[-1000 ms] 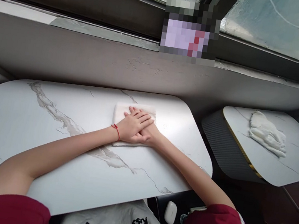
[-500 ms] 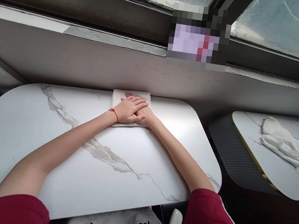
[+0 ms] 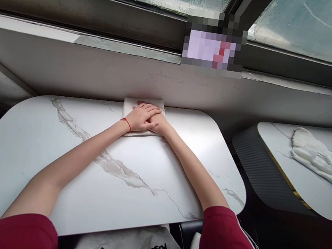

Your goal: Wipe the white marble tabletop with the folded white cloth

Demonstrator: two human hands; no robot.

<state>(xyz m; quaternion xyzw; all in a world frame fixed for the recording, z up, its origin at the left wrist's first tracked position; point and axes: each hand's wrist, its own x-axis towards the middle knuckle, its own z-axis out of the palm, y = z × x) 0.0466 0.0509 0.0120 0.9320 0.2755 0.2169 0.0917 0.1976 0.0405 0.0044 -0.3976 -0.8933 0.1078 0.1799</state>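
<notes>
A folded white cloth (image 3: 128,104) lies at the far edge of the white marble-patterned table (image 3: 160,161), against the wall. My right hand (image 3: 160,124) rests flat on the cloth, its fingers mostly covered. Across its back lies my left hand (image 3: 140,116), with fingers stretched out flat and a red string bracelet (image 3: 126,122) at the wrist. Both arms reach straight forward over the tabletop.
To the right stands a second marble-patterned table (image 3: 323,198) with a crumpled white cloth (image 3: 315,155) on it. Behind the tables is a pale wall (image 3: 105,71) under window frames. A white rounded case (image 3: 195,245) sits below the near table edge.
The cloth and both stacked hands have shifted slightly toward the wall. The view has tilted a little, and the white case is now partly hidden by my right sleeve.
</notes>
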